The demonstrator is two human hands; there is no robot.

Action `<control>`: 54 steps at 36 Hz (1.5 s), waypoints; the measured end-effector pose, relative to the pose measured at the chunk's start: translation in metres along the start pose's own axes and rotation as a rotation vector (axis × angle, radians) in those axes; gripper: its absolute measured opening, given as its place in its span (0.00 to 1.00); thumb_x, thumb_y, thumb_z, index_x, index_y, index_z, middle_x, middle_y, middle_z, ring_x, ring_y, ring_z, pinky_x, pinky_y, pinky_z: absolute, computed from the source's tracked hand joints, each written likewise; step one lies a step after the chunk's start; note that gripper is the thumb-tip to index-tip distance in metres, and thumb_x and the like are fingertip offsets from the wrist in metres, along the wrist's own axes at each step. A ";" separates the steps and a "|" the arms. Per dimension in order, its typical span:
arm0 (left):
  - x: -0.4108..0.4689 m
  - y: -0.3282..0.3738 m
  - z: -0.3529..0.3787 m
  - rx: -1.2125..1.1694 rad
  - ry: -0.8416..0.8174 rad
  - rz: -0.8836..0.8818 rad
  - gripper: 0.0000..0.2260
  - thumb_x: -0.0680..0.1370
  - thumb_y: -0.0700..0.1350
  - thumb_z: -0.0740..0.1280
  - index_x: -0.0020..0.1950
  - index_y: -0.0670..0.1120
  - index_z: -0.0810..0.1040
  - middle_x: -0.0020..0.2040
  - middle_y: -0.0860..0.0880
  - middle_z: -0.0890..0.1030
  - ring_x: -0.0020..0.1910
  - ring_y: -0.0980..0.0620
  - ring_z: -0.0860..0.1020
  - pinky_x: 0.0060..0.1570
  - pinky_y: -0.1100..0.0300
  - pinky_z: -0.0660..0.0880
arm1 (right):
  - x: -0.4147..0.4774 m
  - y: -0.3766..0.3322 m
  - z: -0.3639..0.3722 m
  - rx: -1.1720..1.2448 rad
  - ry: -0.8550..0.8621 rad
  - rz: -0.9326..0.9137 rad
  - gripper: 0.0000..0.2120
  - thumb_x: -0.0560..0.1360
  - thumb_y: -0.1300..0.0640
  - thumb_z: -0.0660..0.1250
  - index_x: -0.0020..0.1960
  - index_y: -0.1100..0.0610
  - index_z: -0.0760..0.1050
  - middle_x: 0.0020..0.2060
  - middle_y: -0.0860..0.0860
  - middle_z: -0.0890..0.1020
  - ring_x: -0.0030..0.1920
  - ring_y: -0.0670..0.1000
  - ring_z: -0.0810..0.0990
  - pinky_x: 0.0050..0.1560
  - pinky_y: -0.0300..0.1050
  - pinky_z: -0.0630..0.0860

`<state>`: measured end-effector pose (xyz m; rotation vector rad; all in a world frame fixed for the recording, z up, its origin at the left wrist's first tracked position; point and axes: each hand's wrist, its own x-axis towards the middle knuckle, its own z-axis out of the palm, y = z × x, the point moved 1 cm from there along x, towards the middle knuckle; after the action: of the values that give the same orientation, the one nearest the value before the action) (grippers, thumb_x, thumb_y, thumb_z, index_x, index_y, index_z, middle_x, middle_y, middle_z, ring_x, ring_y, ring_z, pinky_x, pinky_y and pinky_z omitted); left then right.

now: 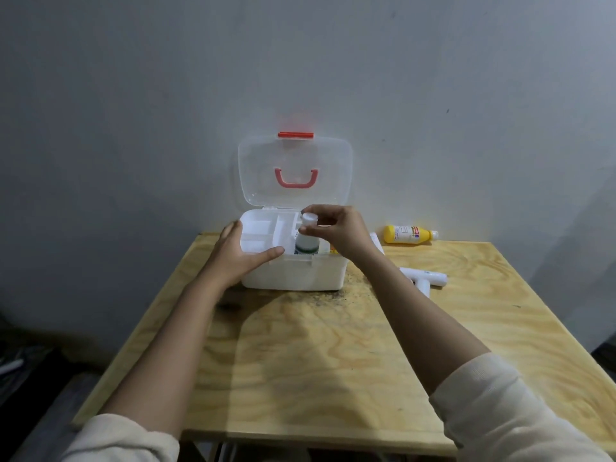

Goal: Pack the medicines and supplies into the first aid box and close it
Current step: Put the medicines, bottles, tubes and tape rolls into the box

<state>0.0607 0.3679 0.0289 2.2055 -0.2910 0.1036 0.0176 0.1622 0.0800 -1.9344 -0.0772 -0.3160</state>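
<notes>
A white first aid box [300,276] stands at the table's far edge, its clear lid [295,171] with a red handle raised against the wall. A white divider tray [263,230] fills the box's left part. My right hand [340,231] pinches the white cap of a white bottle with a green label [306,241], which stands upright in the box's right part. My left hand [240,255] rests flat against the box's left front corner, thumb lying over the rim. On the table to the right lie a yellow bottle [410,234] and white tubes [425,280].
The plywood table [316,361] reaches toward me, with a dark stain in front of the box. A grey wall rises right behind the box. Something white and flat [376,243] shows behind my right wrist. The floor to the left is dark and cluttered.
</notes>
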 end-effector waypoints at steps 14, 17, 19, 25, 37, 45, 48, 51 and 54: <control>0.001 0.000 0.000 0.016 -0.006 0.006 0.43 0.63 0.68 0.72 0.72 0.51 0.64 0.70 0.49 0.67 0.65 0.49 0.68 0.56 0.57 0.68 | 0.005 0.001 0.002 -0.298 -0.121 -0.059 0.18 0.65 0.59 0.76 0.54 0.59 0.81 0.51 0.54 0.84 0.45 0.46 0.78 0.41 0.27 0.71; -0.001 0.002 0.000 0.004 -0.004 -0.002 0.41 0.65 0.64 0.74 0.72 0.51 0.64 0.70 0.49 0.67 0.65 0.50 0.68 0.56 0.56 0.69 | 0.004 0.005 0.005 -0.333 -0.119 -0.082 0.18 0.65 0.58 0.77 0.54 0.57 0.81 0.50 0.52 0.84 0.45 0.44 0.78 0.44 0.28 0.71; -0.002 0.005 0.000 0.021 0.005 0.000 0.39 0.67 0.62 0.74 0.73 0.50 0.64 0.70 0.49 0.66 0.64 0.51 0.67 0.55 0.58 0.68 | 0.005 0.005 0.007 -0.344 -0.115 -0.091 0.18 0.64 0.57 0.77 0.53 0.57 0.81 0.50 0.52 0.84 0.45 0.45 0.78 0.47 0.31 0.73; -0.004 0.011 -0.001 0.058 0.015 -0.013 0.39 0.68 0.61 0.74 0.73 0.49 0.63 0.71 0.48 0.66 0.67 0.49 0.67 0.54 0.59 0.66 | 0.007 0.000 0.006 -0.397 -0.136 -0.079 0.18 0.65 0.57 0.77 0.53 0.57 0.81 0.48 0.53 0.84 0.45 0.46 0.79 0.47 0.36 0.73; -0.009 0.016 -0.004 0.074 0.002 -0.025 0.40 0.67 0.62 0.74 0.73 0.48 0.64 0.72 0.48 0.66 0.68 0.46 0.67 0.59 0.55 0.68 | -0.001 0.005 -0.011 -0.226 0.051 -0.124 0.15 0.70 0.56 0.72 0.55 0.61 0.79 0.47 0.54 0.84 0.46 0.47 0.82 0.51 0.34 0.77; -0.012 0.020 -0.001 0.099 0.046 -0.048 0.40 0.69 0.59 0.73 0.75 0.44 0.62 0.76 0.46 0.62 0.73 0.48 0.62 0.63 0.59 0.61 | 0.001 0.066 -0.088 -0.048 0.620 0.185 0.12 0.73 0.59 0.68 0.55 0.62 0.79 0.50 0.57 0.83 0.49 0.48 0.80 0.45 0.26 0.71; -0.014 0.022 0.000 0.120 0.059 -0.060 0.43 0.70 0.58 0.73 0.78 0.43 0.57 0.78 0.47 0.58 0.76 0.48 0.58 0.69 0.58 0.58 | -0.001 0.102 -0.111 -0.034 0.750 0.422 0.15 0.74 0.57 0.66 0.59 0.63 0.76 0.55 0.58 0.81 0.58 0.55 0.78 0.58 0.43 0.72; -0.015 0.024 0.000 0.122 0.049 -0.065 0.44 0.71 0.58 0.73 0.79 0.43 0.55 0.79 0.48 0.56 0.77 0.49 0.56 0.71 0.57 0.56 | 0.003 0.123 -0.122 -0.028 0.797 0.565 0.07 0.74 0.58 0.63 0.47 0.62 0.75 0.49 0.62 0.80 0.47 0.58 0.78 0.45 0.44 0.72; -0.016 0.025 0.000 0.115 0.052 -0.060 0.43 0.71 0.57 0.73 0.78 0.43 0.55 0.79 0.48 0.56 0.77 0.49 0.57 0.70 0.57 0.57 | 0.016 0.128 -0.127 0.014 0.808 0.641 0.08 0.74 0.58 0.63 0.47 0.63 0.74 0.49 0.62 0.79 0.49 0.62 0.81 0.42 0.46 0.74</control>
<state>0.0392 0.3555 0.0454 2.3199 -0.1941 0.1484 0.0353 -0.0052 0.0119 -1.5844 1.0370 -0.6222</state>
